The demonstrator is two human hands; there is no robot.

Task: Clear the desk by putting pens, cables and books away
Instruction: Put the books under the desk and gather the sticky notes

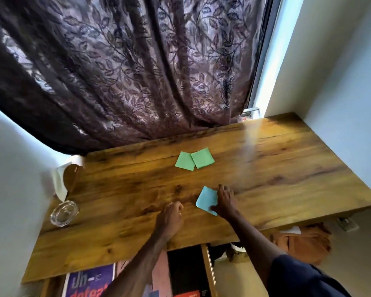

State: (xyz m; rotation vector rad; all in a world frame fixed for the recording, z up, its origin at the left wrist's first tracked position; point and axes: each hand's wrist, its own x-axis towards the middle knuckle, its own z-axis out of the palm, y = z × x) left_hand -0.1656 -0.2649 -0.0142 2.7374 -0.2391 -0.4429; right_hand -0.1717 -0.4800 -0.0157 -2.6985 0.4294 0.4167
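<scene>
Left hand (171, 215): rests on the table (266, 168) near the front edge, about mid-width. Fingers curled under, knuckles toward the rear. Nothing seen in the grip.

Right hand (225, 200): lies just right of the left hand, apart from it. Fingers lie over the right edge of a blue note (206, 199) and the thumb touches its near corner. Cannot tell whether the hand presses the note flat or pinches it; the view is blurred here.

Blue note: flat on the table, front half, turned corner-on to the front edge.

Green notes (201, 160): two, at mid-width toward the rear edge, well apart from the blue note. The right one overlaps the edge of the left one.

Ashtray (63, 213): clear glass, at the left edge, front half.

Jar (68, 179): white with a wooden lid, at the left edge behind the ashtray, tilted or lying over; cannot tell which.

Drawer (208, 269): open below the front edge, under the left arm. A purple book (88, 284) with large print on its cover lies in it on the left, with other covers beside it that are partly hidden.

Orange cloth (304, 243): under the table's front right part.

Curtain (126, 71): dark, leaf pattern, hangs down to the rear edge.
</scene>
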